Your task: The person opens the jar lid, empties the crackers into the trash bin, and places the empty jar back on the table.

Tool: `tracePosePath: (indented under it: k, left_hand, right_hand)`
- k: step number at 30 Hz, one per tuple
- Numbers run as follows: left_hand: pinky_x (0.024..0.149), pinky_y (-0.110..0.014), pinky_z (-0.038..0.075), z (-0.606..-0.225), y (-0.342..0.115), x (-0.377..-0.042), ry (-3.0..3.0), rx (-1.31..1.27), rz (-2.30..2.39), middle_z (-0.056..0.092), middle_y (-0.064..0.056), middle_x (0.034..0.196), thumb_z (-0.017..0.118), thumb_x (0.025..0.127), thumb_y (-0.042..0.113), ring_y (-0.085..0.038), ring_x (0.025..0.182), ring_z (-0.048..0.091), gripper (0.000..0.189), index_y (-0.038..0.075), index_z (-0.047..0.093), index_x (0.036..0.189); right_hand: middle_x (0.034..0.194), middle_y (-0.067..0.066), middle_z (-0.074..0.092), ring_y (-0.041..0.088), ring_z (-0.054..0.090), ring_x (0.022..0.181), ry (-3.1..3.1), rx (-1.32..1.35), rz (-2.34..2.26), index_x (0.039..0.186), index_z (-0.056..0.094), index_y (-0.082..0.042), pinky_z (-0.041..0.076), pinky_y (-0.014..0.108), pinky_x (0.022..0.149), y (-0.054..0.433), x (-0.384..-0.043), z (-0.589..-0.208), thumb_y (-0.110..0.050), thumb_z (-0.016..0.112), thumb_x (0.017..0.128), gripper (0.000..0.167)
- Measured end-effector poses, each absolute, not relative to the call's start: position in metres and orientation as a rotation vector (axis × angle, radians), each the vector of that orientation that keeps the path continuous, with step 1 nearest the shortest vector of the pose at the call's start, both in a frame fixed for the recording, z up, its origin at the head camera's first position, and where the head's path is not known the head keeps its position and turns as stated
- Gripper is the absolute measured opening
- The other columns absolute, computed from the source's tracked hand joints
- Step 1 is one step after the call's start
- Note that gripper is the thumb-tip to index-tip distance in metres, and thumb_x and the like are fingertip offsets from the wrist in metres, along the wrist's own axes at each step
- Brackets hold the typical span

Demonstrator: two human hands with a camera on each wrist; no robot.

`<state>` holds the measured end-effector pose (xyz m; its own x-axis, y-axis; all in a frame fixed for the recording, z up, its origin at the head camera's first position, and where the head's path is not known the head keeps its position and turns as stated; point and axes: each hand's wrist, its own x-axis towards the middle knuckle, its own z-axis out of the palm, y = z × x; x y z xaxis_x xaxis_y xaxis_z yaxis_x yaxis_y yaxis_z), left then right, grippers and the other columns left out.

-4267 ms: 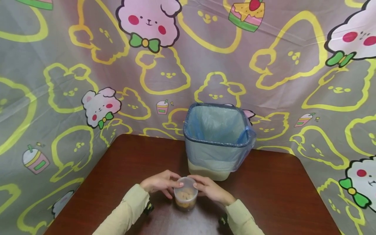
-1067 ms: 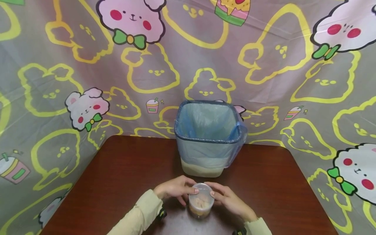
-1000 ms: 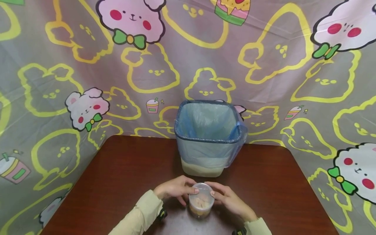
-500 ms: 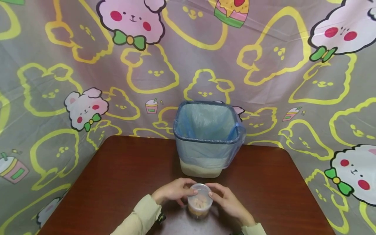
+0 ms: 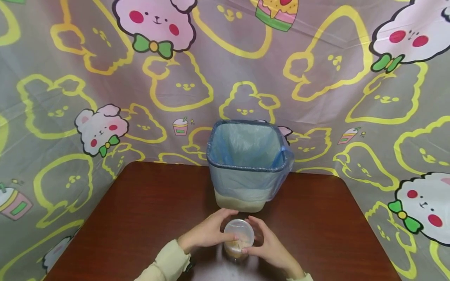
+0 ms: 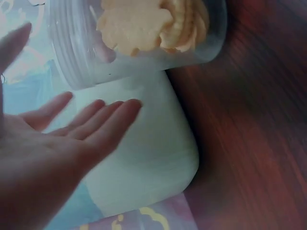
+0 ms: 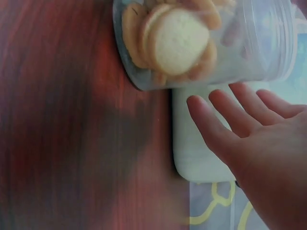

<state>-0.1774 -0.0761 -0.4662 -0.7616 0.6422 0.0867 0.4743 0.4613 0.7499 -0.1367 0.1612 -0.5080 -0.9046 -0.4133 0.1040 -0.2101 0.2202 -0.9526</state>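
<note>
A clear plastic jar [image 5: 240, 229] stands upright on the dark wooden table, between the two hands. Through its wall, cookies [image 7: 180, 40] show, round and pale; a wavy-edged cookie [image 6: 134, 24] is visible from the other side. My left hand [image 5: 206, 230] is spread around the jar's left side, its thumb overlapping the jar in the head view. On the other side, my right hand [image 5: 270, 245] has its thumb in front of the jar and its fingers behind. Both wrist views show extended fingers, with a gap between them and the jar wall.
A pale trash bin [image 5: 240, 203] with a blue plastic liner [image 5: 242, 182] folded over its rim stands just behind the jar. The dark wooden table [image 5: 147, 203] meets a cartoon-printed curtain [image 5: 197, 89] at the back and sides.
Earlier both hands held the jar near its lid by fingers and thumbs. Now the hands have spread apart around it, and the thumbs have come lower toward its near side.
</note>
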Motion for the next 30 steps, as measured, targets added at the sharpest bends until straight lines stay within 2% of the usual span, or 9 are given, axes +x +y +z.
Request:
tracePosePath:
  k: [3,7,14,24,30]
  left_hand:
    - [0.101,-0.031,0.045,-0.465,-0.075,-0.173,2.536,1.081,1.145,0.052,-0.005,0.134,0.077,0.080,0.035,-0.023,0.122,0.053,0.072,0.011,0.046,0.140]
    - [0.101,-0.028,0.045,-0.466,-0.073,-0.170,2.518,1.138,1.129,0.046,-0.001,0.138,0.081,0.075,0.033,-0.018,0.124,0.050,0.081,0.015,0.042,0.143]
    - [0.105,-0.029,0.042,-0.471,-0.069,-0.168,2.510,1.204,1.092,0.042,-0.003,0.141,0.087,0.066,0.036,-0.016,0.128,0.045,0.095,0.013,0.039,0.145]
    - [0.102,-0.028,0.044,-0.478,-0.066,-0.166,2.556,1.274,1.055,0.048,-0.001,0.137,0.088,0.066,0.039,-0.013,0.124,0.049,0.094,0.013,0.042,0.144]
    - [0.101,-0.026,0.045,-0.480,-0.065,-0.167,2.579,1.301,1.065,0.051,0.001,0.134,0.088,0.065,0.039,-0.011,0.121,0.050,0.090,0.013,0.046,0.141]
  right_hand:
    - [0.144,0.021,0.044,0.029,0.047,0.129,2.324,-0.585,-1.736,0.145,0.029,0.001,0.042,0.016,0.097,0.159,-0.135,-0.509,-0.017,0.084,0.073,0.092]
    - [0.140,0.012,0.049,0.023,0.051,0.123,2.414,-0.608,-1.637,0.145,0.031,-0.007,0.043,0.020,0.096,0.155,-0.133,-0.510,-0.023,0.088,0.068,0.097]
    - [0.133,0.004,0.054,0.021,0.053,0.116,2.534,-0.601,-1.541,0.141,0.036,-0.020,0.043,0.026,0.095,0.151,-0.131,-0.513,-0.032,0.089,0.064,0.094]
    - [0.131,0.002,0.056,0.019,0.056,0.113,2.589,-0.622,-1.525,0.140,0.038,-0.021,0.045,0.027,0.094,0.150,-0.131,-0.516,-0.036,0.086,0.067,0.088]
    - [0.132,-0.004,0.055,0.017,0.055,0.117,2.573,-0.603,-1.552,0.140,0.038,-0.022,0.044,0.025,0.098,0.149,-0.130,-0.516,-0.039,0.086,0.068,0.088]
